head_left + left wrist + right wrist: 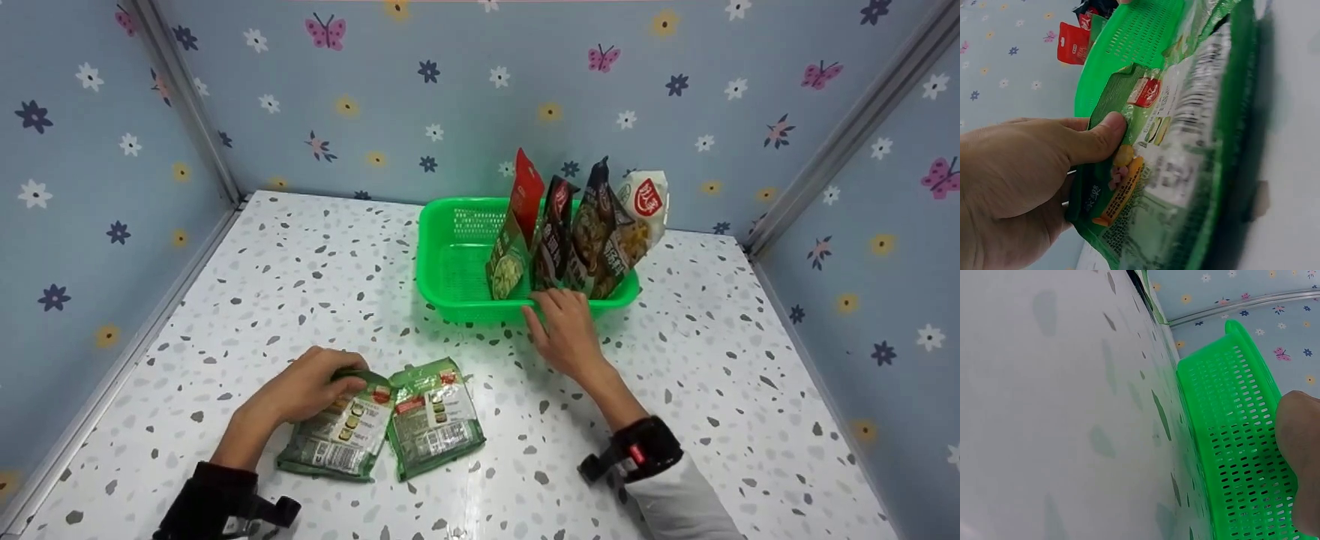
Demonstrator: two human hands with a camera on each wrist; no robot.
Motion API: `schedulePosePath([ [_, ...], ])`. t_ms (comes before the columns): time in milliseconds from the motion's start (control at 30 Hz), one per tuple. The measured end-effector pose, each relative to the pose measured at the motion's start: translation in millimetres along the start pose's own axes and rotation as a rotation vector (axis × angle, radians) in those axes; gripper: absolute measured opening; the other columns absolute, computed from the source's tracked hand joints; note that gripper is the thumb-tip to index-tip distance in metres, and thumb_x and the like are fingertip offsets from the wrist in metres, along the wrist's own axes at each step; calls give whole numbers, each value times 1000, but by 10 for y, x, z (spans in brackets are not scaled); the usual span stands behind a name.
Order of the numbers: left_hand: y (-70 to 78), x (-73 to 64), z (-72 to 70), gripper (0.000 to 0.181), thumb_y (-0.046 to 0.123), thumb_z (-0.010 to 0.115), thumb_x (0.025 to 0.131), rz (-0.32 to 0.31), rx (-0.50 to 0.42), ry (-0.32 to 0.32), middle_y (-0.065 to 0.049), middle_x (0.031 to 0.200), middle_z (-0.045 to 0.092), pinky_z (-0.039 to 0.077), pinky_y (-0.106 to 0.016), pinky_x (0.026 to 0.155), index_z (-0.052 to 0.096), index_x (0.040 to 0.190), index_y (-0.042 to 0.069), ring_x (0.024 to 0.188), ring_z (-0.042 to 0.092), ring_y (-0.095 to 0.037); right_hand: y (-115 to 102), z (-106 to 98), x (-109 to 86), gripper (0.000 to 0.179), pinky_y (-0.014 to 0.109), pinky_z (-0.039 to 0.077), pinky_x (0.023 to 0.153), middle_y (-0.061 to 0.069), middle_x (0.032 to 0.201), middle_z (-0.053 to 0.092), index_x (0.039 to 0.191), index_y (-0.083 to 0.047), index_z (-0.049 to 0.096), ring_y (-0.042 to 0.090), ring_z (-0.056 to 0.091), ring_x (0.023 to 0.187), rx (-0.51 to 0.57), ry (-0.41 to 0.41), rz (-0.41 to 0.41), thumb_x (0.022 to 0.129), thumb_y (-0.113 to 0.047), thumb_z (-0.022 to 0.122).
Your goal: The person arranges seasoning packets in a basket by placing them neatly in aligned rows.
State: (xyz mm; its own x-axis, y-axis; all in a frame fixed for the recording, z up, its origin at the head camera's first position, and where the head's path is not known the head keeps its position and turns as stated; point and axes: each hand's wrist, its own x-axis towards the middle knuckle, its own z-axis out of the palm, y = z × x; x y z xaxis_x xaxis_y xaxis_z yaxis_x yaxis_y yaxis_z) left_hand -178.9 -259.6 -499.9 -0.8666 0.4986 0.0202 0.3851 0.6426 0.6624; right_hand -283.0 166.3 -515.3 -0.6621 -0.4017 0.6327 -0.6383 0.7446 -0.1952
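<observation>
The left green packet [337, 439] is situated at the near left of the speckled tabletop [337, 262]. Its far edge is pinched between the thumb and fingers of the left hand [315, 386], as is confirmed in the left wrist view. Whether its near edge is supported by the table cannot be told. Just to its right, the right green packet [437, 420] is laid on the tabletop, the two far corners being seen to meet or overlap.

The green basket [427, 251] is set at the far side, close to the patterned wall [487, 97]. Its near rim is gripped by the right hand [566, 330], the fingers being hooked over the edge and the thumb placed outside; a short length of rim is thereby hidden. The right part of the basket is occupied by upright, leaning packaging: red-and-green packaging [510, 259] to the left, two dark packets [551, 240] in the middle and a white-topped packet [643, 206] to the right. By these the far rim is partly screened. The basket's perforated floor is exposed on the left. A wrist camera [645, 450] and grey sleeve [682, 499] are seen at the near right.
</observation>
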Motion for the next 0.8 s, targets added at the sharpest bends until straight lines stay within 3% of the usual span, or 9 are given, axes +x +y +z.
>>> schedulePosePath([
  [300, 358, 60, -148, 8, 12, 78, 106, 145, -78, 27, -1, 81, 74, 44, -21, 62, 84, 105, 15, 65, 51, 1, 8, 1, -12, 26, 51, 53, 94, 14, 113, 80, 125, -5, 79, 36, 73, 107, -2, 1, -4, 113, -27, 71],
  [400, 490, 105, -183, 8, 8, 79, 105, 211, -46, 67, -1, 85, 78, 48, -22, 63, 85, 105, 14, 68, 56, 0, 8, 7, -10, 26, 50, 53, 93, 15, 112, 80, 124, -4, 79, 36, 73, 106, -5, 7, -9, 112, -26, 72],
  [533, 652, 195, -220, 10, 4, 79, 103, 297, 29, 146, -4, 96, 85, 59, -28, 69, 85, 107, 10, 79, 74, -10, -1, 4, -15, 24, 50, 52, 92, 14, 111, 80, 124, -6, 79, 36, 72, 105, -2, 17, -13, 112, -25, 72],
  [633, 757, 283, -243, 11, 2, 79, 103, 330, 72, 197, -7, 101, 87, 64, -35, 73, 85, 110, 9, 87, 81, -19, -6, -6, -16, 23, 50, 51, 92, 15, 111, 79, 124, -7, 79, 36, 72, 106, 8, 16, -10, 112, -25, 72],
  [800, 903, 461, -260, 13, 1, 79, 103, 368, 120, 260, -8, 104, 87, 68, -42, 79, 85, 112, 7, 93, 83, -24, 2, -23, -8, 24, 51, 51, 93, 15, 112, 80, 125, -4, 79, 37, 72, 107, 26, 2, -2, 112, -24, 72],
])
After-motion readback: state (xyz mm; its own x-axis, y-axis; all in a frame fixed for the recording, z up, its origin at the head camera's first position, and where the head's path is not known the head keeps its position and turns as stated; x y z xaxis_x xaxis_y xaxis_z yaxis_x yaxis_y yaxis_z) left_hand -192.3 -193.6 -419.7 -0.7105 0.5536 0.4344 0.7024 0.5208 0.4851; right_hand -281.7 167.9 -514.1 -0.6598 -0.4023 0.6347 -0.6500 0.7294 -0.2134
